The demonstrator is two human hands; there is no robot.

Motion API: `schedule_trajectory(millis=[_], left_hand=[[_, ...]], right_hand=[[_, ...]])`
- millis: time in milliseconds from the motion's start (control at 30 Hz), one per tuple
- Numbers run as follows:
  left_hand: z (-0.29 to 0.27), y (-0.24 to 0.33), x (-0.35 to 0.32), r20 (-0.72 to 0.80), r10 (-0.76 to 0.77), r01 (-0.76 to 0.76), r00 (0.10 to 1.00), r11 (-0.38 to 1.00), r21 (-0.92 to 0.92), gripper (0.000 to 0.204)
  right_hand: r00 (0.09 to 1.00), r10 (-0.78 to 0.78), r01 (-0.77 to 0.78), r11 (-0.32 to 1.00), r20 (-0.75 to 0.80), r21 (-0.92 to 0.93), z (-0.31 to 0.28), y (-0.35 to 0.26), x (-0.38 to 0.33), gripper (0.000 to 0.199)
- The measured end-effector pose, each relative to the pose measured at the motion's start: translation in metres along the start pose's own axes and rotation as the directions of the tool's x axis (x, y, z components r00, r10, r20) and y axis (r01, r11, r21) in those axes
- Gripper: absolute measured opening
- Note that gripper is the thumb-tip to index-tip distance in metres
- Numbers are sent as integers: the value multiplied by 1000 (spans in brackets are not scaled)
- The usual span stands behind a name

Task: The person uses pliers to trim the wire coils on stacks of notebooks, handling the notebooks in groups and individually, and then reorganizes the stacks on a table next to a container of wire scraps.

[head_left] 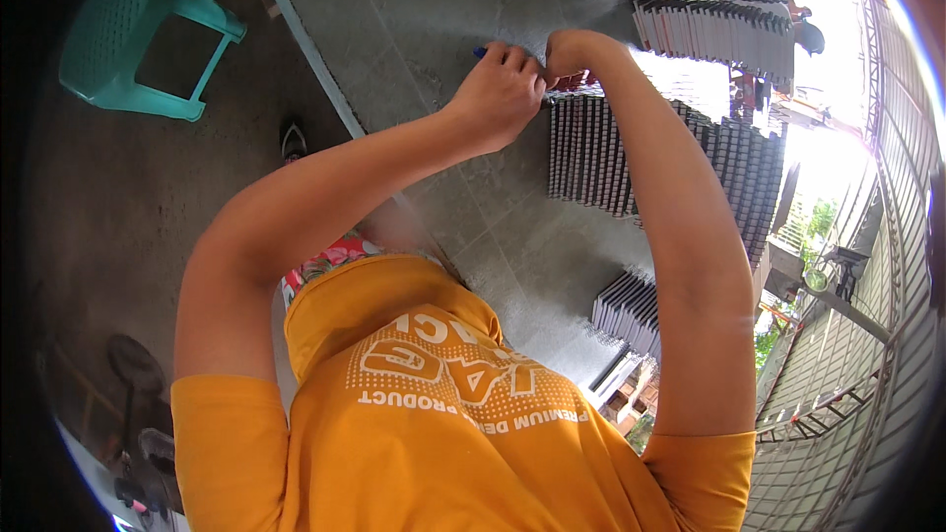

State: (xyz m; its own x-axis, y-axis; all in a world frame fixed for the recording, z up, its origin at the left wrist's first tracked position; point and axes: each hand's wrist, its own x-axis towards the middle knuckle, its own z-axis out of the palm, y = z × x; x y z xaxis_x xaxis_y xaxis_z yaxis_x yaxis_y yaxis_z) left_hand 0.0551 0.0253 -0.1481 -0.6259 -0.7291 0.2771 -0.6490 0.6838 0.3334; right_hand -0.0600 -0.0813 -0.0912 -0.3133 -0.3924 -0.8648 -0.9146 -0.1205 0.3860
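My left hand [501,97] is closed over the grey tiled surface, knuckles up. A small blue tip [480,52] pokes out beyond its fingers; the rest of that object is hidden in the grip. Close against it, my right hand [572,54] is curled with the wrist sharply bent, and what its fingers hold cannot be seen. A dark reddish object [576,84] shows just below the right hand, partly covered. To the right of both hands stand stacks of spiral-bound notebooks [591,153], one of them partly behind my right forearm.
More bound notebooks are piled at the upper right [709,30], and a smaller stack [628,310] lies nearer my body. A teal plastic stool [123,30] is on the dark floor at the left, beyond the surface's pale edge [315,59]. A shoe [294,141] shows beside that edge.
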Motion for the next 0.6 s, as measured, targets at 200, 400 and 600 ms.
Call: schedule_trajectory(millis=[200,400,600], left_hand=[[-9,5,11,97,40,-46,995,997,59,19],[-7,9,11,106,25,-33,994,997,72,14],[-10,1,15,238,51,-27,970,994,-101,17]], right_hand=[[995,-45,32,990,-89,-135,9,-2,6,17],[993,-47,40,997,-109,-70,8,1,1,14],[995,6,10,987,-102,161,12,16,12,10]])
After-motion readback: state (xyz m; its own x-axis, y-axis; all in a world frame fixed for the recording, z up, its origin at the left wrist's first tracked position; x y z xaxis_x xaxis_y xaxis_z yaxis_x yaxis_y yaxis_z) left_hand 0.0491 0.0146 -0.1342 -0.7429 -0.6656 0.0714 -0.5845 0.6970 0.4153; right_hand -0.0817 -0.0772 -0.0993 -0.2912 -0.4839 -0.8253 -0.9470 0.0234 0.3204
